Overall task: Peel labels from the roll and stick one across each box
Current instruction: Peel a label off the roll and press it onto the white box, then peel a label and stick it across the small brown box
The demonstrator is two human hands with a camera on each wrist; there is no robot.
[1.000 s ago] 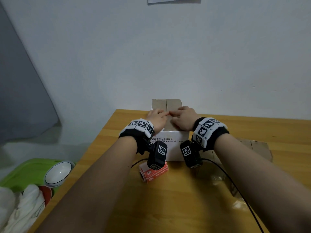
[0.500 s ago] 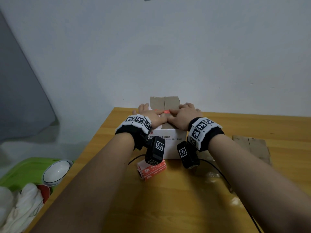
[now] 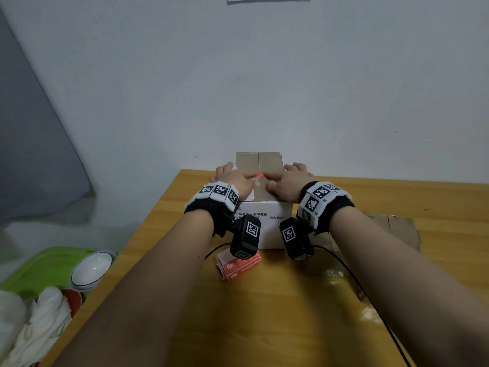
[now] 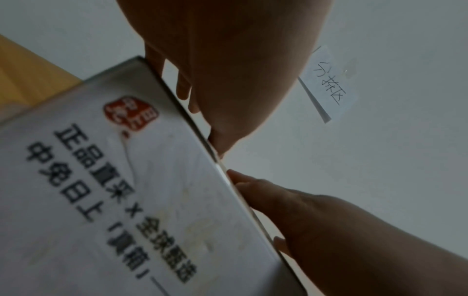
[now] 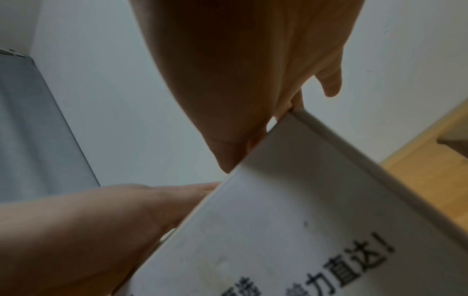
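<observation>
A white printed box [image 3: 264, 223] stands at the table's far edge, its brown top flaps folded down. A red label [image 3: 260, 175] lies across the seam of the flaps. My left hand [image 3: 232, 178] and right hand [image 3: 288, 181] lie flat on the box top, fingertips pressing on either end of the label. The left wrist view shows the left hand [image 4: 228, 70] resting along the box's top edge [image 4: 126, 200]; the right wrist view shows the right hand [image 5: 240, 70] doing the same. The red-and-white label roll [image 3: 238, 266] lies on the table in front of the box.
Flattened brown cardboard [image 3: 391, 229] lies on the wooden table [image 3: 264, 313] to the right. A black cable [image 3: 357, 282] runs across the right side. Off the table's left edge sit a green tray [image 3: 39, 266], a white bowl [image 3: 91, 270] and white cloth [image 3: 31, 321].
Both hands have slid apart along the box top from where their fingertips met. The red label now shows between them.
</observation>
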